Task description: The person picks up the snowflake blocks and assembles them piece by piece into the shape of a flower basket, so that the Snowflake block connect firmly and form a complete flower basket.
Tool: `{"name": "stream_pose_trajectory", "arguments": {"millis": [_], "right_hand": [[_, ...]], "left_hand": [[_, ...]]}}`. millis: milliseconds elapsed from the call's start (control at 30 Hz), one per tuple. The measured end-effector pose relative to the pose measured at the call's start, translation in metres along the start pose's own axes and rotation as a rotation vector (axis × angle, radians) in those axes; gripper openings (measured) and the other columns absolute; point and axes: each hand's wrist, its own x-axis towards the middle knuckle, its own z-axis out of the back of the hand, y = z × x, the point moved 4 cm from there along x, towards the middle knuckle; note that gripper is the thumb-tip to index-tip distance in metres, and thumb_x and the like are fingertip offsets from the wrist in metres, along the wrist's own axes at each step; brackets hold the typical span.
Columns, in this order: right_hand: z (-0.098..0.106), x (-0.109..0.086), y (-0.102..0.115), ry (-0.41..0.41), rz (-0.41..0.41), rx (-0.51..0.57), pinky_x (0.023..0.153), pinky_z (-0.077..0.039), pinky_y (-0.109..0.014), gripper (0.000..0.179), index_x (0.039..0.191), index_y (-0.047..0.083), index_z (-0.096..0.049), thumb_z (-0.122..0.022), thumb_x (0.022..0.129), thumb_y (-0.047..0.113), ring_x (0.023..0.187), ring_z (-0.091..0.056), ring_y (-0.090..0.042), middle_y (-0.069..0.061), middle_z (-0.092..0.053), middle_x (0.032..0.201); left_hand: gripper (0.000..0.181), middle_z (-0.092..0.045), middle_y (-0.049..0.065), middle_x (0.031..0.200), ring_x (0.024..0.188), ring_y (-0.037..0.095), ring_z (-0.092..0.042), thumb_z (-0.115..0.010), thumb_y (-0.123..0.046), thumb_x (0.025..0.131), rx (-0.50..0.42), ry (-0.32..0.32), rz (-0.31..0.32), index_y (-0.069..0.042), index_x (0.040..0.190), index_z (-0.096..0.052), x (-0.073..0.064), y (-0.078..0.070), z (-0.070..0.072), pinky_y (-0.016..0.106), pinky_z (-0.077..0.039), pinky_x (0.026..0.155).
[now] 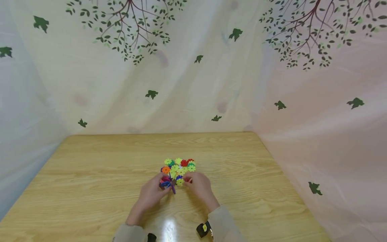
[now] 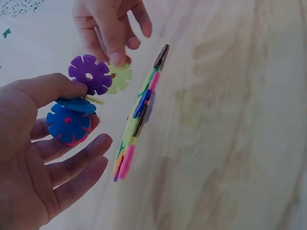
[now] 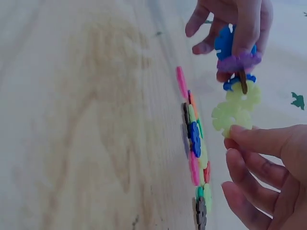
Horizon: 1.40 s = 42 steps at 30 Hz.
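Note:
My left hand (image 1: pixel 152 192) pinches a small cluster of notched plastic snowflake discs between thumb and fingers. In the left wrist view the cluster shows a blue disc (image 2: pixel 64 128) and a purple disc (image 2: pixel 89 72), joined at angles. My right hand (image 1: pixel 199 185) pinches a yellow-green disc (image 3: pixel 229 119) by its edge. In the right wrist view this disc overlaps another yellow-green disc (image 3: pixel 252 94) at the cluster's lower end, beside a brown disc seen edge-on (image 3: pixel 243 81). Both hands are held close together, with the left hand's outer fingers spread loosely.
Just beyond the hands, loose discs (image 1: pixel 178 161) in yellow, green, red, orange and other colours lie on the wooden table (image 1: pixel 90 174). A printed cloth (image 1: pixel 187 77) with leaves and branches stands behind the table's far edge.

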Motion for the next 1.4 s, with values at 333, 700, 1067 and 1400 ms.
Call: {"name": "stream_pose_trajectory", "arguments": {"millis": [333,700,1067,1400], "right_hand": [[0.005,-0.006,0.011,-0.054,0.000,-0.023,0.062,-0.052,-0.021,0.004,0.090,0.019,-0.074,-0.072,0.086,0.018,0.077,-0.068,-0.011,0.004,-0.075,0.087],[0.007,-0.012,0.008,-0.149,0.084,0.219,0.068,-0.056,-0.017,0.007,0.090,0.010,-0.075,-0.070,0.086,0.007,0.079,-0.069,-0.013,-0.003,-0.075,0.088],[0.007,-0.019,0.001,-0.112,0.101,0.319,0.064,-0.055,-0.013,0.012,0.097,0.005,-0.075,-0.066,0.089,0.007,0.080,-0.069,-0.017,-0.008,-0.074,0.092],[0.010,-0.023,0.000,-0.094,0.118,0.418,0.063,-0.056,-0.012,0.012,0.097,0.002,-0.075,-0.066,0.088,0.004,0.079,-0.071,-0.023,-0.011,-0.074,0.093]], "left_hand": [[0.031,-0.070,0.004,0.099,0.080,0.012,-0.063,-0.077,-0.019,0.080,-0.002,-0.011,0.000,-0.012,0.107,-0.063,-0.001,-0.001,-0.002,0.033,-0.054,0.070],[0.031,-0.069,0.003,0.095,0.075,0.010,-0.059,-0.076,-0.018,0.080,-0.049,-0.021,0.005,-0.011,0.107,-0.063,-0.001,-0.003,-0.002,0.026,-0.051,0.064],[0.031,-0.069,0.005,0.094,0.080,0.013,-0.062,-0.078,-0.013,0.077,-0.111,0.010,-0.078,-0.008,0.105,-0.065,-0.003,-0.008,-0.006,0.018,-0.054,0.064],[0.030,-0.070,0.007,0.098,0.087,0.017,-0.065,-0.077,-0.012,0.078,-0.171,0.044,-0.081,-0.007,0.105,-0.065,-0.003,-0.008,-0.008,0.014,-0.054,0.068]]}}
